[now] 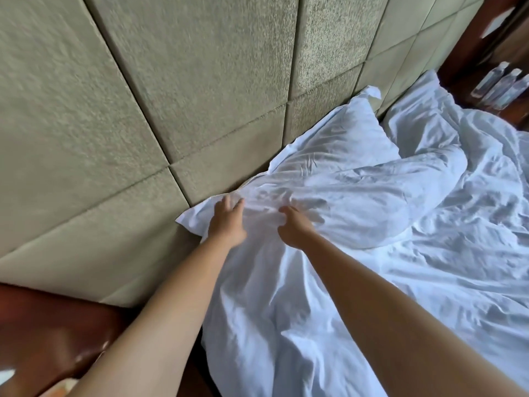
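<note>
A white pillow (pixel 329 173) lies against the padded headboard (pixel 143 110) at the head of the bed. My left hand (pixel 227 222) rests on the pillow's near corner with its fingers spread and nearly straight. My right hand (pixel 293 227) lies a little to the right on the same pillow, its fingers curled into the creased white cloth. A rumpled white duvet (pixel 458 224) covers the bed to the right and in front of the pillow.
A second white pillow (pixel 415 110) lies farther right by the headboard. Beyond it, clear plastic bottles (pixel 501 87) stand on a dark wooden bedside table. Another dark wooden surface (pixel 51 333) sits at the lower left beside the bed.
</note>
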Demonstrator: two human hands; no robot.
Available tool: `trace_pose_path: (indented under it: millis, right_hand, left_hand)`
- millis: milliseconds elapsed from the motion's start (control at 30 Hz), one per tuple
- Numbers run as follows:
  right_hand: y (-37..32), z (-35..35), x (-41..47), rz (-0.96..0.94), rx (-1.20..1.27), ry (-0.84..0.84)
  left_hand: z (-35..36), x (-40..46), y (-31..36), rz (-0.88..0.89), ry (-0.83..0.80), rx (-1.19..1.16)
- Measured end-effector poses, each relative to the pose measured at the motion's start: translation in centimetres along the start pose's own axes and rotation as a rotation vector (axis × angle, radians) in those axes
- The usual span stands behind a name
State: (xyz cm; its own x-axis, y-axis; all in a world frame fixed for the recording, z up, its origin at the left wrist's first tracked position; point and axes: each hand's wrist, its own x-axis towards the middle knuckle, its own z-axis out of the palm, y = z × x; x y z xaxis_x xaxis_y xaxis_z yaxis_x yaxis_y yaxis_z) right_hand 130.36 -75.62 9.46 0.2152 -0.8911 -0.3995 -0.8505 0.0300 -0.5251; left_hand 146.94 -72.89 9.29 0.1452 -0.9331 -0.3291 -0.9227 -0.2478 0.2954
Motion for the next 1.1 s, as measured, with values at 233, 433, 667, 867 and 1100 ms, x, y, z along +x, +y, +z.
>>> trace_pose_path:
  millis: [233, 433, 667, 867, 1100]
  right_hand:
    - [1.4, -3.9, -2.0, -0.023, 0.079, 0.069]
    - [4.5, -8.4, -3.6, -0.026, 0.124, 0.108]
    - [7.9, -11.0, -2.4, 0.025, 0.142, 0.111]
    - [11.6, -13.7, 0.2, 0.133, 0.160, 0.128]
    - [14.4, -17.0, 5.6, 0.369, 0.204, 0.200]
  left_hand:
    - [1.0, -1.0, 4.3, 0.087, -0.096, 0.093]
    - [-0.3, -2.4, 9.9, 0.110, -0.092, 0.163]
    - [-0.6, -1.0, 14.5, 0.145, -0.132, 0.192]
    - [-0.2, 4.0, 19.8, 0.236, -0.199, 0.149]
    - [0.4, 12.3, 24.5, 0.292, -0.221, 0.070]
